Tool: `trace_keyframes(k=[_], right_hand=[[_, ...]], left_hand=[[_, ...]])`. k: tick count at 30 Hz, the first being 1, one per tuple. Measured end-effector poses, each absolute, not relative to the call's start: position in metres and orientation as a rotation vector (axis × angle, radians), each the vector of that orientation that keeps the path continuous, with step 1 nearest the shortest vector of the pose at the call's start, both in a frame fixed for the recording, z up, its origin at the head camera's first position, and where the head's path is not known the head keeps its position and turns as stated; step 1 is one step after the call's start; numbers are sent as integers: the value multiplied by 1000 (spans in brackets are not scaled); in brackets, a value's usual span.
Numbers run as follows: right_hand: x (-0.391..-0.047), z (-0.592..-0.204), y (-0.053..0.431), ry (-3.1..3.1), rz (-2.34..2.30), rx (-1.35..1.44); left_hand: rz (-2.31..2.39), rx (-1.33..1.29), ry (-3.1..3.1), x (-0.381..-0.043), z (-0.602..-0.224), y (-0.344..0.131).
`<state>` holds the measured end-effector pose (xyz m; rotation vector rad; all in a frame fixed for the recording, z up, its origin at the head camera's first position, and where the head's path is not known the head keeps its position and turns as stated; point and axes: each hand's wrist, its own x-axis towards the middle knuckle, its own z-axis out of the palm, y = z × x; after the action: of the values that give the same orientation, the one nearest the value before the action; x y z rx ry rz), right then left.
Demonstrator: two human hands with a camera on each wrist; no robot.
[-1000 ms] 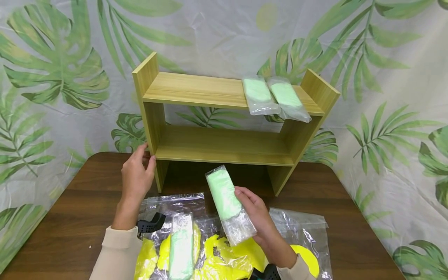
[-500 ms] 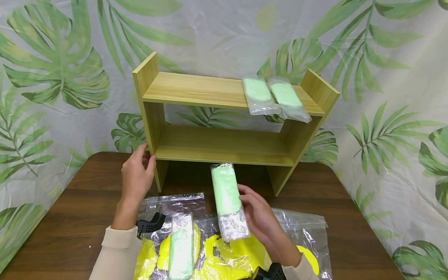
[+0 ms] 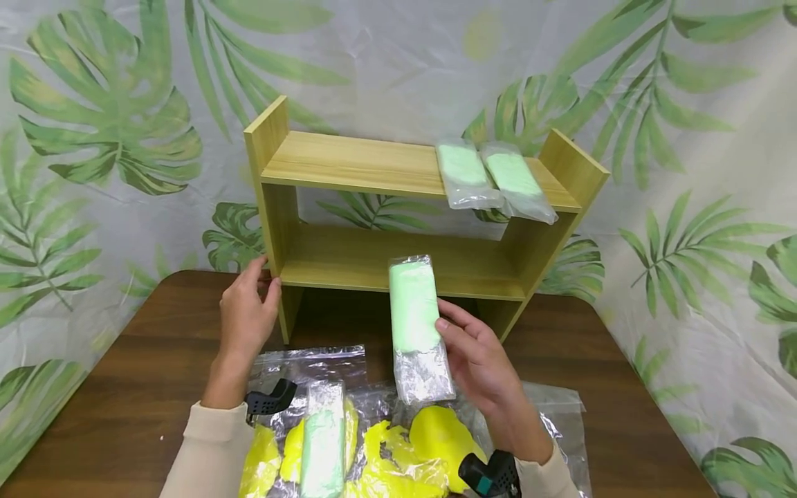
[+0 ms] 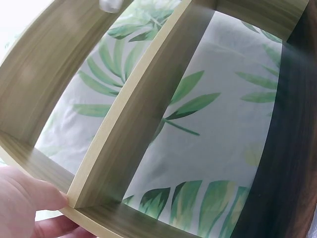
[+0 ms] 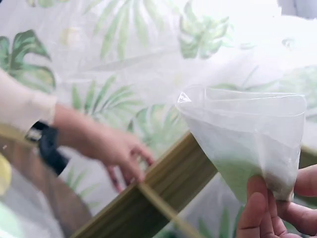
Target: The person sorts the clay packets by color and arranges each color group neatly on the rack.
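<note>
In the head view, my left hand [image 3: 245, 318] grips the left side panel of a wooden two-tier shelf [image 3: 349, 158]. Its thumb [image 4: 47, 193] lies at the panel's front edge, level with the middle board, in the left wrist view. My right hand [image 3: 482, 356] holds a clear plastic packet of pale green material [image 3: 414, 304] by its right side, thumb in front. The packet stands nearly upright before the middle board. Seen from the right wrist, the clear end of the bag [image 5: 242, 114] faces the camera, with fingers and thumb around the green part.
Two similar green packets [image 3: 462, 169] lie side by side at the top board's right end, hanging over its front edge. Another green packet [image 3: 322, 443] rests on clear zip bags with yellow pieces [image 3: 442, 439] on the dark wooden table [image 3: 143, 360]. A leaf-patterned cloth hangs behind.
My right hand has raised the green packet and shifted it slightly right, turning it from a leftward lean to nearly upright. My left hand keeps its grip on the shelf's side panel.
</note>
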<state>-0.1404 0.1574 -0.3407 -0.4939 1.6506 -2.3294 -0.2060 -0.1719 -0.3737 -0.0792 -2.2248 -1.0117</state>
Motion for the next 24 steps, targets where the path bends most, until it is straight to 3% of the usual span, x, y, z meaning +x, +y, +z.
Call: trace_keyframes(k=[8,24], right_hand=[[-139,-317,144,1595,-2463,-558],[-148,-308,122,1532,-2720,-642]], left_hand=[[-1012,-78,-2246,-206,-374,-173],[-1024,-68,-2263,-204,-372,-173]])
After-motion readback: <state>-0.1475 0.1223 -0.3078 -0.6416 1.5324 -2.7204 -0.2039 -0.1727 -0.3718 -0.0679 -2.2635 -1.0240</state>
